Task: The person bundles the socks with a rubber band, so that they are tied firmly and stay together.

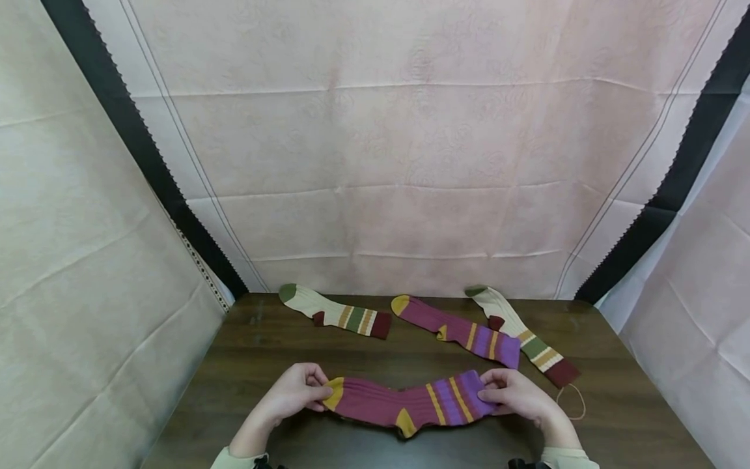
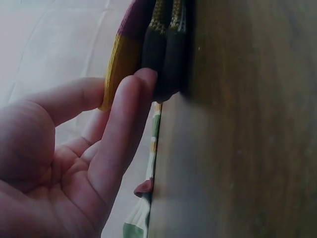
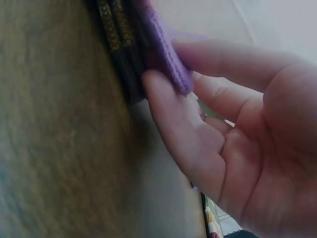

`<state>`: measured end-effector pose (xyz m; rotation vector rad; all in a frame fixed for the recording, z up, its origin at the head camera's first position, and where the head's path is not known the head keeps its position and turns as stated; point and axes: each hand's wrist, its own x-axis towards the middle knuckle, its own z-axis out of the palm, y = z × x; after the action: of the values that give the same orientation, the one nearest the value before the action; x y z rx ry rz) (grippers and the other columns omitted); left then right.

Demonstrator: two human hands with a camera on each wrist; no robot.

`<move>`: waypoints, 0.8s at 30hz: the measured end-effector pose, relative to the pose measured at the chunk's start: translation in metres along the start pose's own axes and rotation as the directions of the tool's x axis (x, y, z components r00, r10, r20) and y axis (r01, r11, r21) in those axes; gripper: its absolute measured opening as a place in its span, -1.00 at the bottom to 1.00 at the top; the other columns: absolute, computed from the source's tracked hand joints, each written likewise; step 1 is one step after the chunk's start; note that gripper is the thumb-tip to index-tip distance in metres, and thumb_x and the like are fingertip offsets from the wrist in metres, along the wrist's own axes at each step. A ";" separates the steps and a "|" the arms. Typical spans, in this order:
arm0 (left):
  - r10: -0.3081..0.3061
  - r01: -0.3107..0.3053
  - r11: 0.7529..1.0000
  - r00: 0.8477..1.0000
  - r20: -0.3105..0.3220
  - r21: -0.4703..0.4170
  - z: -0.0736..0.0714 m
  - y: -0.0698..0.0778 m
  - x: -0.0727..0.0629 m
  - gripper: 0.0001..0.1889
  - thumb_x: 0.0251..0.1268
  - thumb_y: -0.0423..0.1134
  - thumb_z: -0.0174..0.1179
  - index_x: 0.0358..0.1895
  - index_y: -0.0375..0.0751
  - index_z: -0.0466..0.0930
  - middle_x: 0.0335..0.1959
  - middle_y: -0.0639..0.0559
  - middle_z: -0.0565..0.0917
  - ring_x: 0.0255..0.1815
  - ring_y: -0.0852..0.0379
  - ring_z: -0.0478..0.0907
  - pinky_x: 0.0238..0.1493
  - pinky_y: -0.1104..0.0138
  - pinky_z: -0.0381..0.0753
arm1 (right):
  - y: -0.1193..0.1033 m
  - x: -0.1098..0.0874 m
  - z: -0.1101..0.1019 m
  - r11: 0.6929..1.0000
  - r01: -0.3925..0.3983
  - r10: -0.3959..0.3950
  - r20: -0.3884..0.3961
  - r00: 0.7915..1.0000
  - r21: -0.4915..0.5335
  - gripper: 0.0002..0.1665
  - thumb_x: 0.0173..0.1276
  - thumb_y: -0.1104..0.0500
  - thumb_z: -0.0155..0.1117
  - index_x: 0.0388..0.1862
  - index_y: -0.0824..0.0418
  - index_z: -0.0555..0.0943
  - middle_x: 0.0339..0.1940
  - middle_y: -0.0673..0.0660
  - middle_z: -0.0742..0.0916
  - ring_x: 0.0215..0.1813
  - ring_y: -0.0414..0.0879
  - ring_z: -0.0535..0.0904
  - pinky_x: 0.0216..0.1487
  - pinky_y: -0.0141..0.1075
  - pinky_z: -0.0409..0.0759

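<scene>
1. Plainly, a long maroon knitted sock with a yellow toe and heel and a purple-and-yellow striped cuff [image 1: 383, 400] lay between the two hands, stretched sideways near the front of the dark brown wooden surface [image 1: 621, 423].
2. The left hand [image 1: 297, 391] was nearly closed, pinching the yellow toe between thumb and fingers at the sock's left end.
3. The right hand [image 1: 518, 393] was likewise nearly closed, its thumb and fingers pinching the purple cuff at the right end.
4. Dark knitted layers with gold patterning [image 2: 170, 59] sat just beneath the held sock; whether either hand gripped them too, one could not tell.
5. Beyond the hands lay a matching maroon-and-purple sock [image 1: 430, 318], its cuff meeting a cream sock with green, tan and dark red bands [image 1: 506, 316] on the right.
6. A similar cream banded sock [image 1: 331, 309] lay farther left, well apart.
</scene>
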<state>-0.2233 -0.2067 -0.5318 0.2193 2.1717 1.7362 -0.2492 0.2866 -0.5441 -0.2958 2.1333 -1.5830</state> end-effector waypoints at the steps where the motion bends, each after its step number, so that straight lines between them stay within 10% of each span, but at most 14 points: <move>1: 0.001 -0.001 1.000 1.000 -0.006 0.004 0.000 0.000 0.000 -0.83 0.42 -0.39 0.38 -0.15 -0.45 0.59 -0.33 -0.16 0.78 -0.37 -0.05 0.78 -0.32 0.18 0.82 | 0.000 0.000 0.001 1.000 -0.002 0.002 -0.005 1.000 -0.004 -0.67 0.51 0.29 0.36 0.08 0.52 0.56 -0.24 0.08 0.68 -0.21 -0.12 0.64 -0.24 -0.22 0.78; 24: -0.052 0.052 0.999 0.997 -0.048 0.000 0.002 -0.002 0.001 -0.76 0.41 -0.35 0.42 -0.10 -0.43 0.56 -0.36 -0.15 0.76 -0.41 -0.03 0.77 -0.32 0.18 0.82 | -0.004 -0.003 0.002 1.000 -0.024 0.023 -0.071 0.997 -0.014 -0.59 0.36 0.36 0.47 0.06 0.54 0.52 -0.31 0.10 0.69 -0.24 -0.07 0.68 -0.23 -0.15 0.78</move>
<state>-0.2234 -0.2050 -0.5341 0.1209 2.1926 1.7281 -0.2459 0.2853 -0.5400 -0.2214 2.1943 -1.5870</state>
